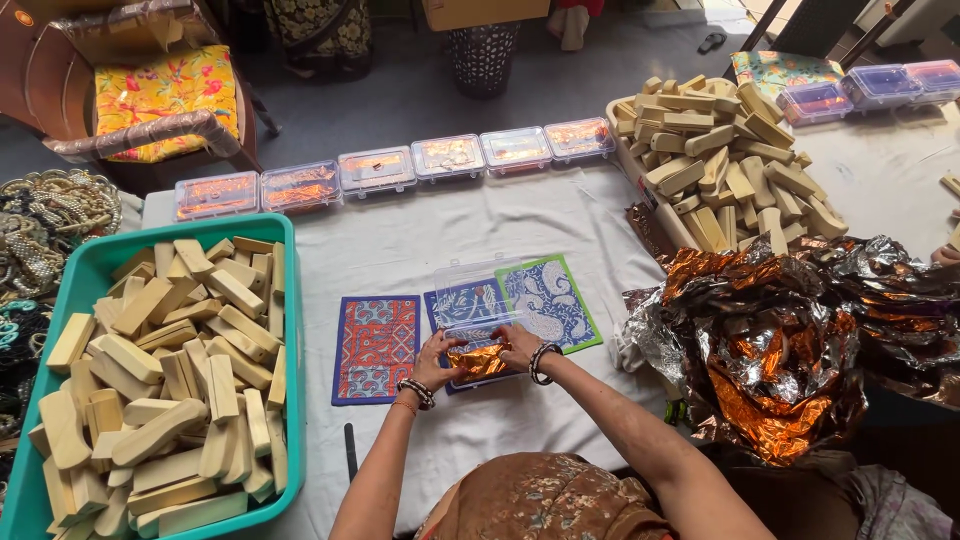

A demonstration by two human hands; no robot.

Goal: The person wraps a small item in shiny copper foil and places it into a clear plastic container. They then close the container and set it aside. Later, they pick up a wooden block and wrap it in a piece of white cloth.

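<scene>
Both my hands work at a small clear plastic box (478,345) with its lid up, lying on the white-covered table (420,240). My left hand (436,362) holds the box's left edge. My right hand (519,346) presses orange foil (478,362) into the box. Under and beside the box lie three patterned cards: a red and blue one (376,347), a blue one (460,300) and a green-edged one (550,300).
A teal tub (90,268) full of pale wooden blocks stands at left. Another heap of blocks (725,165) sits at back right. A row of closed clear boxes (400,168) lines the far edge. Crumpled orange and silver foil (780,350) piles at right. A chair (150,95) stands behind.
</scene>
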